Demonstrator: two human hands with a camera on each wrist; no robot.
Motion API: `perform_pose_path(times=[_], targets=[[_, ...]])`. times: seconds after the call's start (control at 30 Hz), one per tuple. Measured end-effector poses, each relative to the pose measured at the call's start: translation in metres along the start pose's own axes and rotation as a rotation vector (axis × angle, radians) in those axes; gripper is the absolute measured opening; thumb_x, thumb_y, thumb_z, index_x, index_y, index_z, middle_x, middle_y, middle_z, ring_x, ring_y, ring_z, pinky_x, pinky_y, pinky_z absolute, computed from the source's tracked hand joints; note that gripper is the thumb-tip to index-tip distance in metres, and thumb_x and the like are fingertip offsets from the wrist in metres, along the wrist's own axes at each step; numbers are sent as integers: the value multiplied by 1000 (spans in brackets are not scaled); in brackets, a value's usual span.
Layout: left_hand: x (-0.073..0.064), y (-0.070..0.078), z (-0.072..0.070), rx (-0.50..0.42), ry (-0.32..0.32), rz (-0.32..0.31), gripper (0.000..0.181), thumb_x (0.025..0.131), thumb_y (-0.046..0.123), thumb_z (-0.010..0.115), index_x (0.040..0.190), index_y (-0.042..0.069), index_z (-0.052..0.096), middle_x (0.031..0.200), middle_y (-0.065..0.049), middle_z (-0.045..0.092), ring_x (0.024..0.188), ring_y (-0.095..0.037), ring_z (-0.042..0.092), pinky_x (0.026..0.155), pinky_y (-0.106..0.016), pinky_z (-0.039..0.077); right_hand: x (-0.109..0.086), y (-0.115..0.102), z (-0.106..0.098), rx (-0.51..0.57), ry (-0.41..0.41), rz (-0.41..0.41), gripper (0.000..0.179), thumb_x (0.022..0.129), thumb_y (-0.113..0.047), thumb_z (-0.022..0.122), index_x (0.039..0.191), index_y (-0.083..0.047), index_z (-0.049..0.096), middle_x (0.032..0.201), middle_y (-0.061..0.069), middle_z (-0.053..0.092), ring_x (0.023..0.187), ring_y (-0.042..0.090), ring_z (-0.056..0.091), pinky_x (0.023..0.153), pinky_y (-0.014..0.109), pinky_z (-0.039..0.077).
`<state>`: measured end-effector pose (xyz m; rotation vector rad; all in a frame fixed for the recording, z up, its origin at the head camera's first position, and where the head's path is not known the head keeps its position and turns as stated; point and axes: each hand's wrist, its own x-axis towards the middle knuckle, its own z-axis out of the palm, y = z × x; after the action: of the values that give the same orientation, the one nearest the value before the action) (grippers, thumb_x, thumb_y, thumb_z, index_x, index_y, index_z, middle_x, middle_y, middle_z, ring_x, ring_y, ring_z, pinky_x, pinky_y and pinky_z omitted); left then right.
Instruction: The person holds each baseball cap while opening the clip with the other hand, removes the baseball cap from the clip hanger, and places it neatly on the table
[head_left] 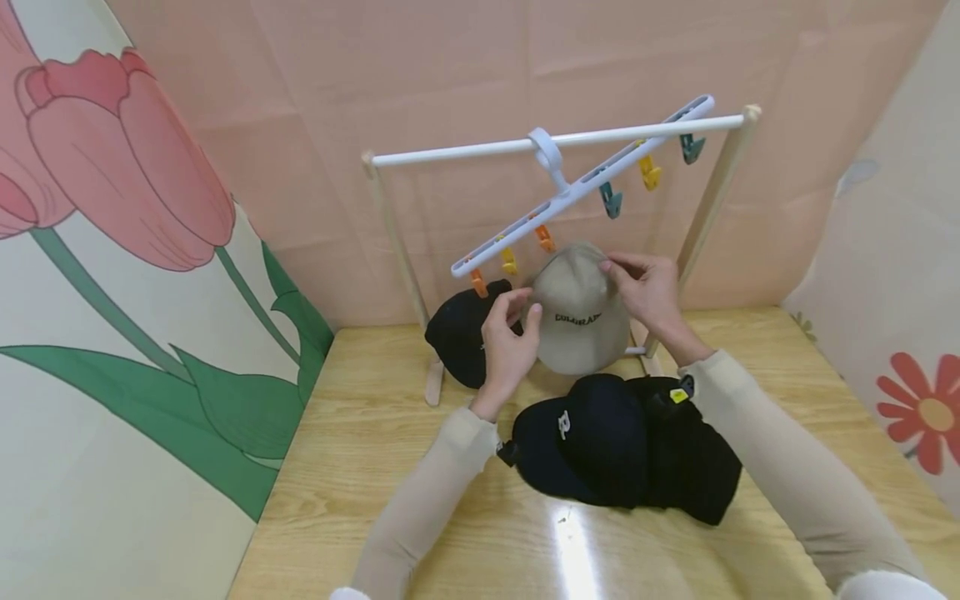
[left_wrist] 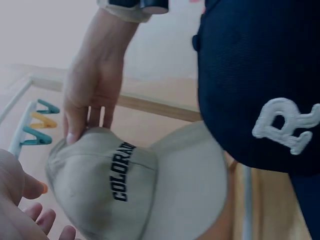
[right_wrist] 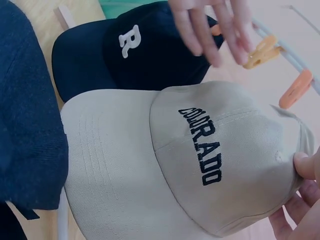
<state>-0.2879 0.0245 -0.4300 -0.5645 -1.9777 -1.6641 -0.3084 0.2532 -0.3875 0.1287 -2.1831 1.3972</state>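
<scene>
At right hand: beige cap, dark COLORADO lettering.

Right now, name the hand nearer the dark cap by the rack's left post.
Left. The left hand is just in front of the dark cap; the right hand is farther right, pinching the beige cap.

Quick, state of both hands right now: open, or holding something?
Left hand: open, holding nothing, fingers near the beige cap.
Right hand: closed, pinching the beige cap between thumb and fingers.
</scene>
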Motion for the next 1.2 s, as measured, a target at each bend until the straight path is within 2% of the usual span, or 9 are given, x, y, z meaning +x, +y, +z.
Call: perform_pose_path(times=[0.17,0.33,0.57,0.83,1.0,1.2], targets=[[-8,-3,1,-21,-41,-78,29,104,13,69,130,0,66,129,-20,70,121,-36,68,105,-55,57,0,1,-5,-5,16,30,29,103,-24,74,121,-2,80,119,24,77,81,-14,64,69,7,52],[-15,-9,1,-53,-96,-135,35,105,13,68,136,-4,61,134,-27,65,125,-46,64,108,-61,54,-1,2,-10,7,36,30,28,103,-23,74,121,-3,81,120,23,76,82,-15,65,69,6,52],[-20,-14,4,-4,-166,-193,46,104,16,70,142,-5,55,141,-27,60,127,-46,63,107,-60,54,1,-1,-14,33,85,17,26,101,-22,76,118,-3,82,117,23,77,80,-13,66,69,7,53],[-29,-19,8,46,-214,-340,59,104,26,72,151,-1,48,150,-20,55,131,-43,63,104,-52,58,-1,-3,-19,37,92,16,29,101,-25,75,119,-4,82,114,11,81,84,-9,69,72,9,54],[-35,-21,8,32,-243,-409,66,105,31,70,157,1,42,155,-18,51,134,-43,60,104,-50,58,-2,-4,-20,47,94,10,29,102,-27,75,119,-5,82,113,8,81,84,-7,69,71,10,55],[-38,-25,11,17,-242,-470,69,105,30,70,159,1,40,157,-17,51,136,-42,60,109,-50,55,-3,-6,-23,99,117,13,29,100,-24,78,118,-2,81,105,-10,80,83,-6,70,70,10,55]])
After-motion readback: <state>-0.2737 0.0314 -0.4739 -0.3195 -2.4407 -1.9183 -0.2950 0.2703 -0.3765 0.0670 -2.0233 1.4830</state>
